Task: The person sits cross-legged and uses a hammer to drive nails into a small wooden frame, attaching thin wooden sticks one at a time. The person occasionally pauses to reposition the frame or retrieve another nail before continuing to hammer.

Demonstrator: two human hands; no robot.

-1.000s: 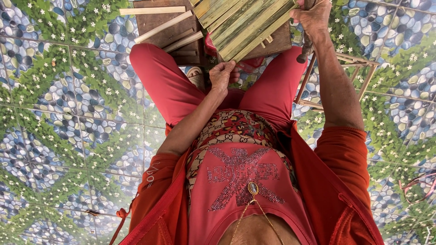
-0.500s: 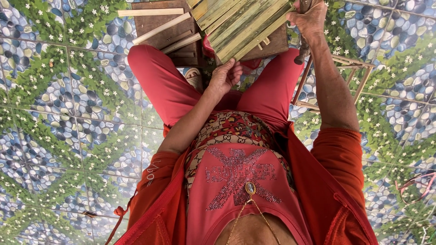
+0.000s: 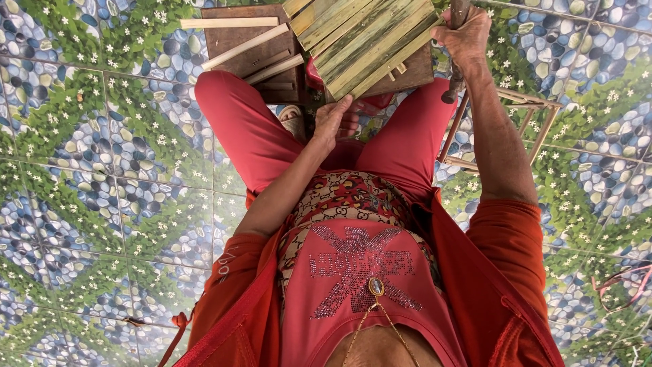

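Note:
I sit on the floor in red trousers, looking down over my lap. A panel of split bamboo slats (image 3: 370,41) lies slanted across a dark wooden board (image 3: 248,47) in front of my knees. My left hand (image 3: 335,122) rests at the panel's near edge, fingers touching the underside of the slats. My right hand (image 3: 467,37) is raised at the panel's right side, closed around the dark handle of a tool (image 3: 454,81) whose lower end points down. The tool's head is out of frame.
Loose pale bamboo sticks (image 3: 234,41) lie on the board at the left. A small frame of thin wooden bars (image 3: 526,115) stands by my right arm. The floor is tiled with a pebble-and-leaf pattern (image 3: 102,170). A red strap (image 3: 621,282) lies at the far right.
My left hand has risen from my lap to the near edge of the bamboo panel. My right hand holds the tool in much the same raised place.

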